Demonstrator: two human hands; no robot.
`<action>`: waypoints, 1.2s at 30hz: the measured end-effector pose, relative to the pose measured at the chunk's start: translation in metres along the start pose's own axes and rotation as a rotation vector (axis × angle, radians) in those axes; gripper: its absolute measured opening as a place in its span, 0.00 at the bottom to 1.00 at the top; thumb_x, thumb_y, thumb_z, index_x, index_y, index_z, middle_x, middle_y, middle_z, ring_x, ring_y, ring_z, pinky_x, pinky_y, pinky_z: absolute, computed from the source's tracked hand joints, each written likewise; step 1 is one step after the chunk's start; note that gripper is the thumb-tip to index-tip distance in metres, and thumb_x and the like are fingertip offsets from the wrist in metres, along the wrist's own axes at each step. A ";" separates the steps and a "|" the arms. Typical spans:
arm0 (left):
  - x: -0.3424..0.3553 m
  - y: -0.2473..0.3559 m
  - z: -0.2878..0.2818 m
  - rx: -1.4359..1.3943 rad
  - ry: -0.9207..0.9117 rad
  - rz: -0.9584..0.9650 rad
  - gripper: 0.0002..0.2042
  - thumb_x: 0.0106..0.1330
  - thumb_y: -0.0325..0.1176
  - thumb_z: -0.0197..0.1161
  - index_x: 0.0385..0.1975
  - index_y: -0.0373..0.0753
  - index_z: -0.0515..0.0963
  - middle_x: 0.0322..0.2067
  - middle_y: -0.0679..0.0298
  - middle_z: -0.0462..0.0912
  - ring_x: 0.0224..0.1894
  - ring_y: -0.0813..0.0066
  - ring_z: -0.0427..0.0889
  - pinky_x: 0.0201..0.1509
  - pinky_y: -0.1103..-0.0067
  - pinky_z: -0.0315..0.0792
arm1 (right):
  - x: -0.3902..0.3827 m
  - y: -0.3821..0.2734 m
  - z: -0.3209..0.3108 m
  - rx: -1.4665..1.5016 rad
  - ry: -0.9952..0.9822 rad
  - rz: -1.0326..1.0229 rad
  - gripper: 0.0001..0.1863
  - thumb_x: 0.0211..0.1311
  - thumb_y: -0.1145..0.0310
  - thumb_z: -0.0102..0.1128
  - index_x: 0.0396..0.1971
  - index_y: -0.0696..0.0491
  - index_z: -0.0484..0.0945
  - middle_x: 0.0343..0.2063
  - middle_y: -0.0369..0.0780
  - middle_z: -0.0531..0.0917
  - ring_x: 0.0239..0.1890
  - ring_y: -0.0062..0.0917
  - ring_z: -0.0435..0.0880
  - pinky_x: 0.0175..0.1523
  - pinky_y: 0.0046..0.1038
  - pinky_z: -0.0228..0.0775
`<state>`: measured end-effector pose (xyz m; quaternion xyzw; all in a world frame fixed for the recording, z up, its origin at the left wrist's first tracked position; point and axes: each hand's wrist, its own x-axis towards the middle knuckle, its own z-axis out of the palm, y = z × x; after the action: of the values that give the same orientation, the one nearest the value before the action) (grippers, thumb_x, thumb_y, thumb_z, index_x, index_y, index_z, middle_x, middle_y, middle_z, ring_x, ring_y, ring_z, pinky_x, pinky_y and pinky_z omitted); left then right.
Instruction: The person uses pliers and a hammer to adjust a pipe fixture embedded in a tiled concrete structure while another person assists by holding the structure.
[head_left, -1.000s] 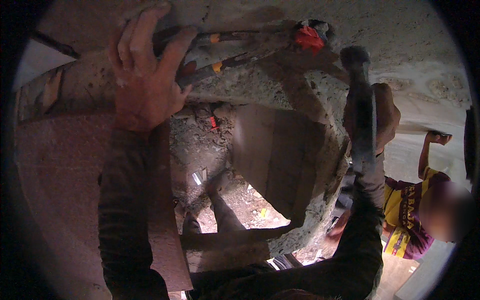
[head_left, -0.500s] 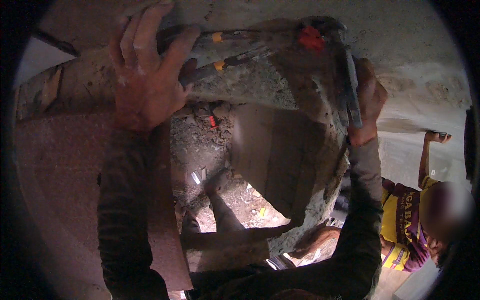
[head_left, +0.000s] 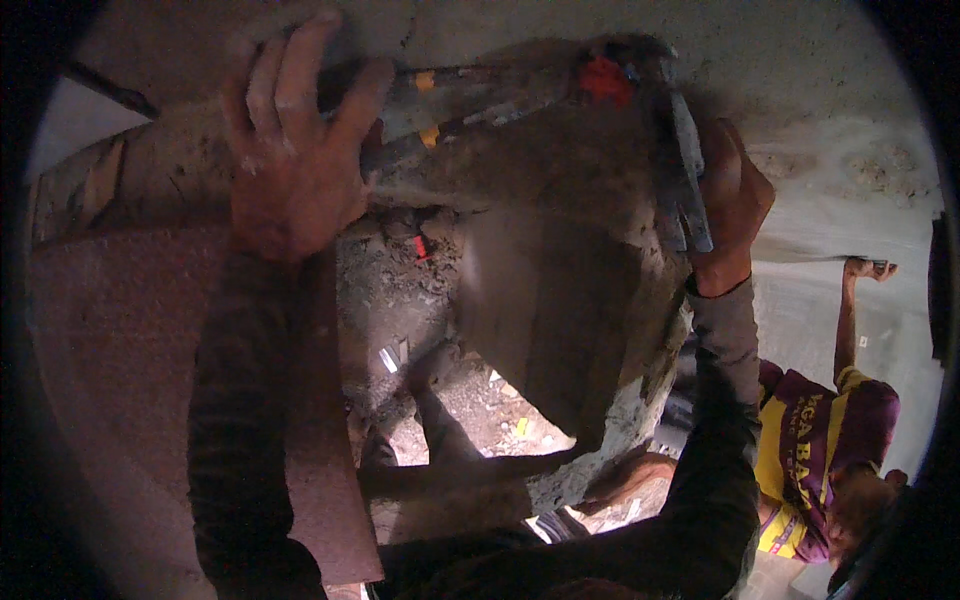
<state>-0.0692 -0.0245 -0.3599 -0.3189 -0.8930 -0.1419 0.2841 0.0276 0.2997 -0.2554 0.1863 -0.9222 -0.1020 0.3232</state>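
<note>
A long dark tool with two orange bands [head_left: 430, 135] lies along the rough grey surface at the top. My left hand [head_left: 290, 150] is over its left end, index finger and thumb on either side, the other fingers stretched upward. Toward the right end of this tool sits a bright red part [head_left: 606, 80]. Beside it, a worn metal bar with a forked lower end [head_left: 684, 195] hangs down. My right hand [head_left: 735, 190] is closed at this bar, its fingers partly hidden. Shadow hides whether bar and banded tool are joined.
A reddish-brown panel [head_left: 130, 380] stands left, beneath my left arm. Between my arms, an opening shows rubble [head_left: 400, 290], a red object [head_left: 421, 247] and legs. At right, a person in a yellow and maroon shirt [head_left: 810, 430] reaches toward the pale wall [head_left: 800, 310].
The red part, orange bands and forked bar have shifted slightly left. Both my hands stay nearly in place. The person at right has moved lower in view, the raised arm slightly left.
</note>
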 end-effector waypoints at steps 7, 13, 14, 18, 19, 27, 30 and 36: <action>0.005 0.006 -0.002 0.035 0.039 0.049 0.39 0.42 0.35 0.78 0.61 0.49 0.75 0.68 0.49 0.60 0.69 0.45 0.59 0.71 0.49 0.57 | -0.015 -0.002 -0.012 0.047 -0.010 -0.009 0.18 0.53 0.74 0.72 0.45 0.54 0.79 0.35 0.42 0.87 0.33 0.34 0.89 0.36 0.29 0.80; 0.013 0.008 -0.008 0.005 -0.062 0.006 0.39 0.38 0.34 0.79 0.60 0.48 0.76 0.68 0.48 0.60 0.68 0.44 0.60 0.71 0.49 0.57 | -0.003 0.006 -0.003 -0.069 -0.044 0.083 0.14 0.49 0.74 0.73 0.38 0.54 0.82 0.29 0.42 0.86 0.28 0.35 0.88 0.31 0.30 0.77; 0.012 0.008 -0.007 -0.011 -0.040 0.008 0.40 0.37 0.33 0.80 0.59 0.49 0.76 0.68 0.49 0.60 0.68 0.43 0.61 0.71 0.49 0.57 | -0.009 0.009 -0.007 -0.076 -0.066 0.107 0.13 0.49 0.74 0.73 0.37 0.54 0.83 0.29 0.42 0.86 0.27 0.35 0.88 0.30 0.30 0.77; 0.010 0.009 0.000 -0.033 0.088 0.047 0.41 0.35 0.32 0.81 0.59 0.50 0.77 0.67 0.52 0.62 0.67 0.42 0.63 0.71 0.49 0.58 | -0.015 -0.003 -0.030 0.106 -0.045 0.089 0.08 0.52 0.73 0.71 0.33 0.55 0.83 0.27 0.41 0.84 0.27 0.35 0.86 0.30 0.29 0.76; 0.012 0.010 0.001 -0.044 0.140 0.069 0.41 0.35 0.32 0.81 0.59 0.50 0.77 0.66 0.52 0.63 0.66 0.42 0.63 0.72 0.49 0.58 | -0.017 0.002 -0.034 0.057 -0.080 0.058 0.07 0.56 0.71 0.68 0.34 0.56 0.83 0.27 0.41 0.84 0.27 0.34 0.86 0.31 0.28 0.76; 0.014 0.019 -0.002 0.041 0.129 0.059 0.35 0.45 0.40 0.78 0.59 0.52 0.76 0.66 0.52 0.63 0.66 0.47 0.64 0.71 0.49 0.59 | -0.020 0.016 -0.014 -0.030 -0.108 0.329 0.07 0.58 0.69 0.67 0.37 0.51 0.83 0.30 0.43 0.86 0.33 0.34 0.89 0.33 0.31 0.76; 0.010 0.019 -0.003 0.059 0.125 0.067 0.34 0.47 0.41 0.77 0.60 0.53 0.76 0.66 0.53 0.63 0.66 0.47 0.64 0.70 0.49 0.59 | -0.021 0.002 -0.030 0.022 -0.083 0.208 0.09 0.55 0.72 0.66 0.38 0.50 0.84 0.32 0.42 0.87 0.33 0.35 0.88 0.34 0.33 0.77; 0.010 0.019 -0.004 0.050 0.121 0.052 0.33 0.48 0.42 0.77 0.59 0.53 0.76 0.66 0.53 0.62 0.67 0.47 0.63 0.70 0.48 0.59 | -0.017 0.006 -0.016 -0.054 -0.119 0.169 0.21 0.47 0.72 0.72 0.45 0.48 0.83 0.36 0.43 0.87 0.34 0.40 0.87 0.36 0.36 0.79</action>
<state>-0.0620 -0.0068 -0.3493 -0.3258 -0.8689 -0.1311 0.3490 0.0484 0.3113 -0.2502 0.0927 -0.9490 -0.1101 0.2804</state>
